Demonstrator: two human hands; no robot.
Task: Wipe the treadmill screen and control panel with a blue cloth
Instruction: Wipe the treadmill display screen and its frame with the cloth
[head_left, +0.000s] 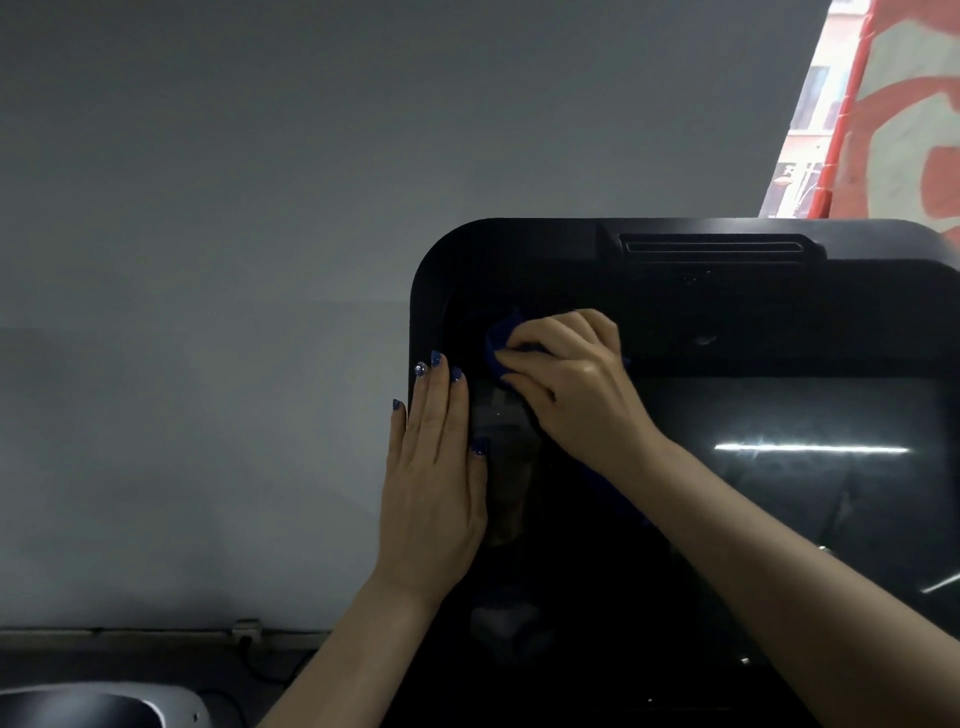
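Up close, the black treadmill screen (779, 415) fills the right half of the view, its glossy glass carrying a bright streak of reflected light toward the right and fainter streaks lower down. The right hand (576, 379) is clenched around a blue cloth (501, 343) and presses it against the upper left part of the glass, just inside the rounded corner of the frame; only a small bunched edge of the cloth shows beyond the fingers and thumb, the rest being hidden under the palm. The right forearm crosses the lower part of the screen diagonally and covers much of it. The left hand (436, 478) lies flat and released, gripping nothing, its fingers extended along the left edge of the frame just beside the right hand, with dark blue painted nails showing at the fingertips. A long narrow vent slot (714, 244) runs along the top of the housing. Behind and to the left is a plain grey wall (208, 260), with a small socket (247, 627) and a dark cable low down near its base. A curved dark and silver machine part (104, 706) sits in the bottom left corner. At the top right, a red and white painted surface (914, 130) and a strip of window are visible.
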